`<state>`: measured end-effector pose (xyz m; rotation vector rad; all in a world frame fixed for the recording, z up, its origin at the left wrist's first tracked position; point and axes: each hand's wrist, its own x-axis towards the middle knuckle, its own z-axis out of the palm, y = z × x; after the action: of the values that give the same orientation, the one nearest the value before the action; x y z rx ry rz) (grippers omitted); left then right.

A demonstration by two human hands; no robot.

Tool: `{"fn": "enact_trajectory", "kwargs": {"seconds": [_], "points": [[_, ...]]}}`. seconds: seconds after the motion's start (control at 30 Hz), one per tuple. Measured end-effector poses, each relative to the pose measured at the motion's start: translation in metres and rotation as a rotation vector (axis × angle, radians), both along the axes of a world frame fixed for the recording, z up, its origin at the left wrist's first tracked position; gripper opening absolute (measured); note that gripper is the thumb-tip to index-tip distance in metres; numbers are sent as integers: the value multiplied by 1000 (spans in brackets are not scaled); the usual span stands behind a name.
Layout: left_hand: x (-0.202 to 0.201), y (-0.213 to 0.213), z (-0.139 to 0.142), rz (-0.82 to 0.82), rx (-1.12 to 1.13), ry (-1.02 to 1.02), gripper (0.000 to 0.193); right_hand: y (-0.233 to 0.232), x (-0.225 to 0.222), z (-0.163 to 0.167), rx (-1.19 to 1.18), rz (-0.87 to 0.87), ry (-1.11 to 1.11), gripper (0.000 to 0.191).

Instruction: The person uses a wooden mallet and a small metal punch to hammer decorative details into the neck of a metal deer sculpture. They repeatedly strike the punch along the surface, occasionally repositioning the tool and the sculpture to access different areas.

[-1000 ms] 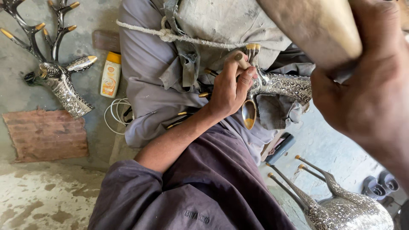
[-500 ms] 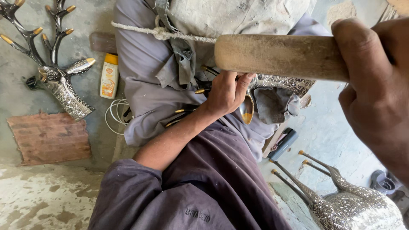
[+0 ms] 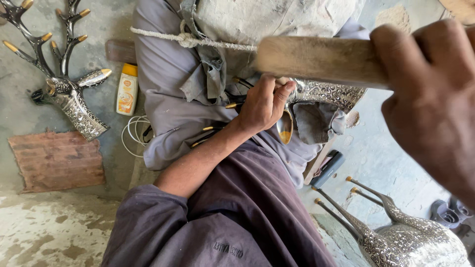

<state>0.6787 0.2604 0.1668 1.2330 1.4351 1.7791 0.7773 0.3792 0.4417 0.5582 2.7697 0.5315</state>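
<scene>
A person seated on a concrete floor works an embossed silver figure held in the lap, at about 1 o'clock from centre frame. The left hand presses against the figure, fingers curled on a small tool whose tip shows above the knuckles; its grip is clenched on that tool. The right hand, large and close to the camera at 3 o'clock, has its grip grasping a wooden mallet, whose pale head lies level just above the figure and the left hand. A gold-tipped ear of the figure hangs below the left hand.

At 10 o'clock a silver stag head with gold-tipped antlers lies on the floor. Just beside it, to its right, lies a small yellow bottle with a white cap and a red-and-white label. A coil of white wire lies below the bottle. A reddish brick slab sits at 9 o'clock. At 5 o'clock another silver figure rests on the floor.
</scene>
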Motion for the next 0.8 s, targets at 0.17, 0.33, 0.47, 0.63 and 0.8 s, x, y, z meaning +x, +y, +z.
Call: {"fn": "enact_trajectory", "kwargs": {"seconds": [0.17, 0.33, 0.47, 0.63, 0.8], "points": [[-4, -2, 5, -7, 48, -10, 19, 3, 6, -8, -51, -3, 94, 30], [-5, -2, 6, -10, 4, 36, 21, 6, 10, -14, -54, -2, 33, 18], [-3, 1, 4, -10, 46, 48, 15, 6, 24, -14, -51, -53, 2, 22], [-4, -3, 6, -1, 63, 53, 15, 7, 39, -23, -4, -75, 28, 26], [-5, -5, 9, -22, -20, -19, 19, 0, 34, -21, -8, -99, -24, 23]]}}
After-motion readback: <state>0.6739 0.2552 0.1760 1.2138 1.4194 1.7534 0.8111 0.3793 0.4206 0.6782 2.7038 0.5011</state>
